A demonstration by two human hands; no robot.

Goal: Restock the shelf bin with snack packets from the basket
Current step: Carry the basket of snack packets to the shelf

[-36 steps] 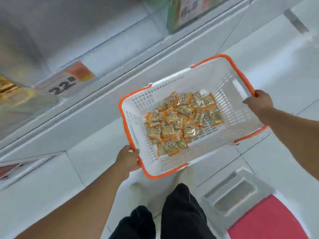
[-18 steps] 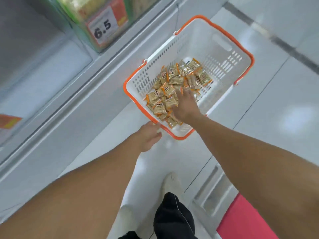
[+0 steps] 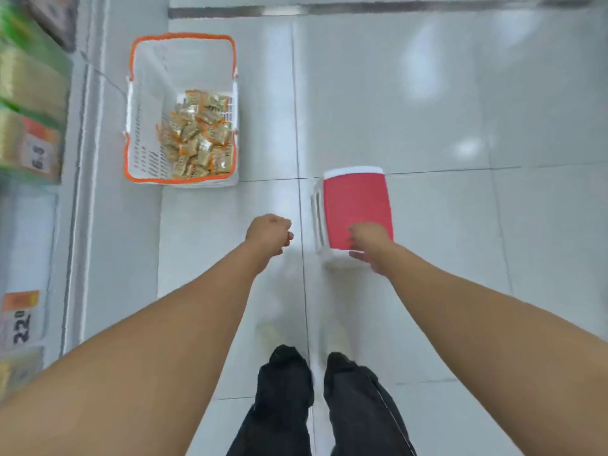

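Note:
The white basket with an orange rim (image 3: 182, 36) stands on the floor at the upper left, beside the shelf base. Several gold and orange snack packets (image 3: 197, 136) lie heaped at its near right end. My left hand (image 3: 268, 233) hovers over the floor below the basket with its fingers curled in and nothing visible in it. My right hand (image 3: 370, 243) grips the near edge of a red-topped white stool (image 3: 357, 199). The shelf bins (image 3: 29, 93) along the left edge are blurred.
Price tags reading 6.5 (image 3: 38, 156) and 22 (image 3: 21, 324) hang on the shelf front at the left. My legs in dark trousers (image 3: 286, 390) stand at the bottom centre. Glossy white floor tiles (image 3: 444, 110) spread out to the right.
The basket has gone from my hands to the floor by the shelf. My right hand left the packets and took hold of the red stool. My view swung down to the floor.

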